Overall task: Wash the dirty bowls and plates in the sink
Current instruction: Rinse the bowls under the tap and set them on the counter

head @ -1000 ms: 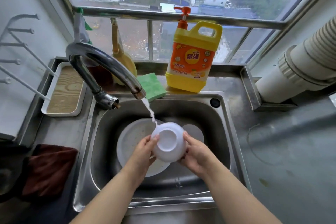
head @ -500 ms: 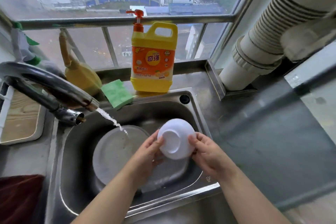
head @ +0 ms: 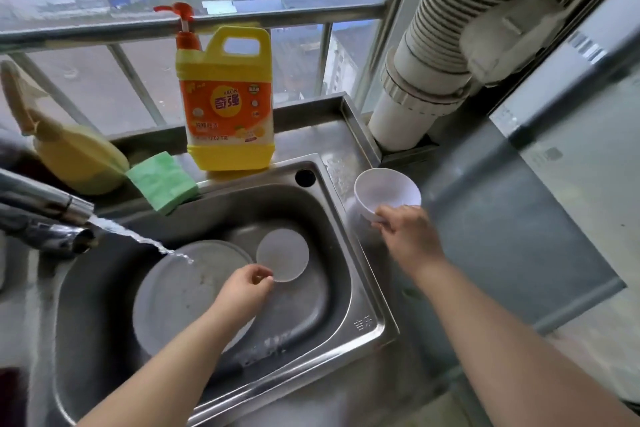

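The right hand [head: 405, 236] grips the white bowl [head: 386, 192] by its rim, now carried right of the sink [head: 367, 319] over the counter. The left hand [head: 247, 284] has let go, fingers loosely curled above the plate [head: 176, 291].

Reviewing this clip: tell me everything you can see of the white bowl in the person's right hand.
The white bowl is small, round and plain, looks like smooth plastic or melamine, and shows no visible food residue. It is tilted, opening facing up and toward the camera. The right hand grips its near rim from below-front, fingers curled over the edge. It is outside the sink, over the steel counter just right of the basin's back corner; whether its base touches the counter cannot be told. Nothing else touches it.
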The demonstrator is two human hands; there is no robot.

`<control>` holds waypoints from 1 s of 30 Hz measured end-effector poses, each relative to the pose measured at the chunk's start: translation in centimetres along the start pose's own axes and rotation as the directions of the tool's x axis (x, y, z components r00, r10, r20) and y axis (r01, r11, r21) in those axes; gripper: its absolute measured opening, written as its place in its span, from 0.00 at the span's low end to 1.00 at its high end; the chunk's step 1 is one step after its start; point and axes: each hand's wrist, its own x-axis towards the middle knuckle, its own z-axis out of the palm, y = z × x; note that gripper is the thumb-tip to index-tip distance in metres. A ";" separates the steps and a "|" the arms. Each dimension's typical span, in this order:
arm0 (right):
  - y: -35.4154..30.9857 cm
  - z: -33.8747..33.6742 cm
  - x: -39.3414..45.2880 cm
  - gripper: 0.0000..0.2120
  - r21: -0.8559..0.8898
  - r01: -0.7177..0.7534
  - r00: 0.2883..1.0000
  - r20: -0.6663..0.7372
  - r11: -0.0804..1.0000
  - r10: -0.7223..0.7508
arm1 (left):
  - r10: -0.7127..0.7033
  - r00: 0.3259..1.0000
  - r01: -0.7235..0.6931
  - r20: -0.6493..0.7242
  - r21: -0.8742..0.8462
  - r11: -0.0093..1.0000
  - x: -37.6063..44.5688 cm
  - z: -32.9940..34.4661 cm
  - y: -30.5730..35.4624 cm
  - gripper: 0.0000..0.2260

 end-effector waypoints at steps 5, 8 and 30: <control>0.5 2.2 -0.1 0.05 -0.095 0.014 0.997 0.078 0.995 -0.007 | -0.048 0.998 0.046 -0.043 -0.050 0.998 -0.6 -1.0 -1.4 0.05; 0.5 2.6 -0.4 0.04 -0.049 0.055 0.998 0.044 0.997 -0.053 | -0.047 0.996 0.041 -0.070 -0.082 0.996 -0.5 -1.6 -1.6 0.05; -12.3 16.5 -0.6 0.21 -0.221 0.510 0.609 0.775 0.832 -0.167 | -0.293 0.933 0.197 -0.209 -0.382 0.903 -0.8 -5.7 -9.3 0.07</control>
